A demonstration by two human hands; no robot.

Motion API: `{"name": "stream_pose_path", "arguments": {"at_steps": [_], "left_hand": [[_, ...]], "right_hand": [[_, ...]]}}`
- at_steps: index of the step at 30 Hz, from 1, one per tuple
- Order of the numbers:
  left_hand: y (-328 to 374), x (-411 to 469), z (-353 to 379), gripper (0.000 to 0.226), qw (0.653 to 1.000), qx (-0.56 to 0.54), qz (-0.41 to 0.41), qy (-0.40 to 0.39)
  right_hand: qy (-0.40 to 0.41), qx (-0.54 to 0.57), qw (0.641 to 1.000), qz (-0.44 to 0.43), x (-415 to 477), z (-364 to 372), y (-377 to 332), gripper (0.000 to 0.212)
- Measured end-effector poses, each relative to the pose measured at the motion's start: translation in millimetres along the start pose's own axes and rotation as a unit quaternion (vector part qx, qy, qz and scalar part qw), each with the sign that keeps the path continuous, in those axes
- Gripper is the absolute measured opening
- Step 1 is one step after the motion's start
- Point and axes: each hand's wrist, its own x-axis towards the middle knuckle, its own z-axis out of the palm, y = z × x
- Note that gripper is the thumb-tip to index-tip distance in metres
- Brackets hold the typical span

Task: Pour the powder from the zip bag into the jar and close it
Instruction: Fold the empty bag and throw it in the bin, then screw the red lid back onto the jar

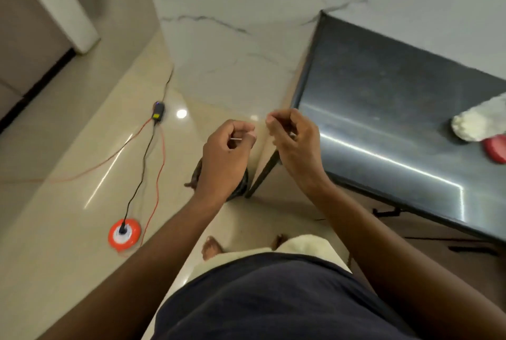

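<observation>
A clear zip bag of white powder lies on the dark glossy table at the far right. A red round lid sits just in front of it, cut off by the frame edge. No jar body shows. Both hands are raised over the floor, left of the table's corner and well away from the bag. My left hand is curled, pinching a thin white sliver between thumb and fingers. My right hand is curled too, fingertips together, with nothing visible in it.
An orange cable reel lies on the glossy floor at the left, with a black cord and orange wires running to a small adapter. A dark object stands by the table leg. A marble wall rises behind.
</observation>
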Motion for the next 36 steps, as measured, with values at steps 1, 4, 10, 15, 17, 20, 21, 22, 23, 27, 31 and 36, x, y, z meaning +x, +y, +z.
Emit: {"name": "stream_pose_path", "arguments": {"at_steps": [1, 4, 10, 15, 17, 20, 21, 22, 23, 27, 31, 36], "left_hand": [[7.3, 1.6, 15.5, 0.011, 1.000, 0.000, 0.010, -0.017], [25.0, 4.3, 65.7, 0.009, 0.998, -0.006, 0.040, -0.055], [48.7, -0.3, 192.3, 0.010, 0.985, 0.007, 0.110, -0.135], [58.5, -17.7, 309.6, 0.016, 0.978, 0.007, 0.090, -0.190], [62.7, -25.0, 355.0, 0.027, 0.976, -0.001, 0.066, -0.210], [76.1, -28.0, 426.2, 0.054, 0.976, -0.012, 0.040, -0.215], [81.6, -26.9, 448.4, 0.062, 0.977, -0.014, 0.040, -0.209], [85.6, -24.6, 466.5, 0.070, 0.978, -0.014, 0.040, -0.203], [88.6, -21.9, 486.2, 0.078, 0.979, -0.012, 0.038, -0.200], [86.8, -7.6, 546.6, 0.107, 0.981, 0.027, 0.036, -0.187], [74.5, 9.5, 581.6, 0.123, 0.984, 0.058, 0.053, -0.162], [69.4, 26.1, 601.8, 0.127, 0.979, 0.056, 0.085, -0.176]], "right_hand": [[0.023, -0.008, 1.000, 0.001, -1.2, -21.6, 1.1, 0.012], [0.090, -0.021, 0.996, 0.008, -8.1, -85.2, 11.5, 0.010], [0.218, -0.013, 0.975, 0.046, -17.0, -214.1, 59.4, 0.013], [0.267, -0.006, 0.961, 0.064, -15.7, -321.0, 112.0, 0.008], [0.283, -0.005, 0.957, 0.064, -13.4, -363.4, 134.7, 0.007], [0.295, 0.004, 0.954, 0.059, -6.0, -426.9, 166.4, 0.006], [0.293, 0.000, 0.954, 0.056, -1.1, -445.8, 175.8, 0.006], [0.290, -0.010, 0.955, 0.056, 4.4, -460.8, 184.7, 0.007], [0.288, -0.026, 0.955, 0.059, 11.2, -477.1, 195.1, 0.010], [0.243, -0.146, 0.956, 0.077, 44.5, -522.8, 231.2, 0.020], [0.023, -0.323, 0.932, 0.162, 80.2, -545.8, 261.1, 0.071], [-0.111, -0.443, 0.867, 0.200, 97.5, -549.1, 282.0, 0.075]]}}
